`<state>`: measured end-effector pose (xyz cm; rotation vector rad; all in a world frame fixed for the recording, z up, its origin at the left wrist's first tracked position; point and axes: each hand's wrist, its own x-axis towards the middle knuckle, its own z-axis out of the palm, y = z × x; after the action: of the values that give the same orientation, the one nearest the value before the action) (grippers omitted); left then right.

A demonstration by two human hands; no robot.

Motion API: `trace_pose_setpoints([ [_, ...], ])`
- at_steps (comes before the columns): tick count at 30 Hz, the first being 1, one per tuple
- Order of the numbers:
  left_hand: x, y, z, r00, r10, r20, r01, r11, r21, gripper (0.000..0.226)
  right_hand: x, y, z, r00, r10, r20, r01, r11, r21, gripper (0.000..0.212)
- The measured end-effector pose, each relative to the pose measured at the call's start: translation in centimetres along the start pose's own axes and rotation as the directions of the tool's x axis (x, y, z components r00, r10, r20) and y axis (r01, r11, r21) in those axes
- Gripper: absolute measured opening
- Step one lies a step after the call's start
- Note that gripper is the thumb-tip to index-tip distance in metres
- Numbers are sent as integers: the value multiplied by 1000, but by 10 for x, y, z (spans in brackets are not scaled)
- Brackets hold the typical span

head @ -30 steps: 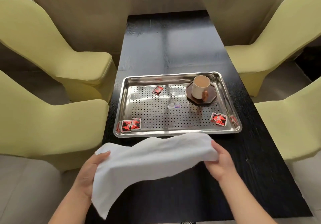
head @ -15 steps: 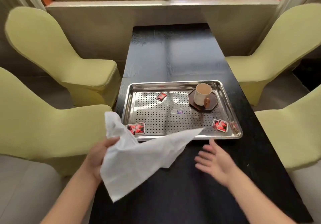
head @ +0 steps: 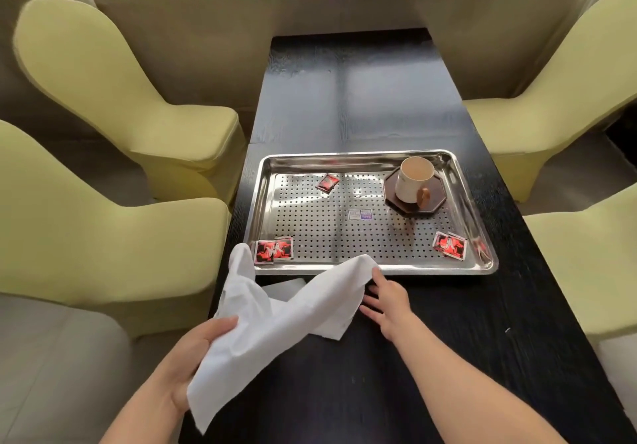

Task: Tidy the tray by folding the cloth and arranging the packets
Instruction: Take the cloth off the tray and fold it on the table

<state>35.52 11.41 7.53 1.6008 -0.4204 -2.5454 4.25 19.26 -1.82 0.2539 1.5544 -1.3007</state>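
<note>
Now, left hand [head: 193,357]: fingers curled round one end of the cloth [head: 275,319], off the table [head: 344,99] edge.
Cloth: white, unfolded, twisted; far corners lie over the near rim of the tray [head: 482,261].
Risk, packets [head: 273,250]: pair sits just beside the cloth; a tug could sweep them aside.
Right hand [head: 389,302]: fingers spread at the cloth's corner, holding nothing; a missed pinch leaves it dangling.
Cup [head: 412,180]: well apart, likely safe.
</note>
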Motion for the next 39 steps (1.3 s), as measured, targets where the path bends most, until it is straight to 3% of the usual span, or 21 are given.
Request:
trace_pose_setpoints([
  [5,5,0,-8,1000,-20,-5,20,999,-49,58,19,-16,13,995,31,-91,-34,999,-34,38],
  [8,6,-3,-19,1000,2,-9,-3,988,-152,50,21,-14,8,978,55,-200,-77,992,-101,24],
  [10,7,-10,-27,1000,20,5,-18,973,-232,44,18,-11,2,980,50,-192,-71,992,-105,20],
  [12,7,-18,-34,996,83,39,-66,944,-323,42,13,-9,-4,986,68,-153,-74,997,-37,13],
  [15,6,-31,-46,973,223,55,-177,879,-442,52,-1,-5,-13,994,102,-49,-88,969,231,6],
  [17,6,-52,-46,977,204,70,-159,900,-405,58,-10,-2,-18,994,103,-18,-89,923,375,8],
  [20,7,-90,-45,985,127,120,-93,961,-259,51,-24,6,-24,995,98,17,-96,888,450,8],
  [25,8,-91,-37,966,177,190,-156,980,-120,76,-44,5,-31,997,72,19,-72,861,503,10],
  [33,-33,-52,-18,984,173,47,-154,948,-278,51,-87,-37,-65,978,-178,113,89,835,542,18],
  [35,-44,-37,-3,973,228,-27,-229,955,-187,62,-100,-54,-68,953,-260,153,137,825,548,17],
  [37,-52,-17,13,919,366,-144,-372,928,-18,84,-114,-75,-68,919,-350,179,200,809,552,17],
  [39,-61,7,34,865,483,-137,-474,875,96,92,-128,-98,-68,867,-453,210,286,795,535,20],
])
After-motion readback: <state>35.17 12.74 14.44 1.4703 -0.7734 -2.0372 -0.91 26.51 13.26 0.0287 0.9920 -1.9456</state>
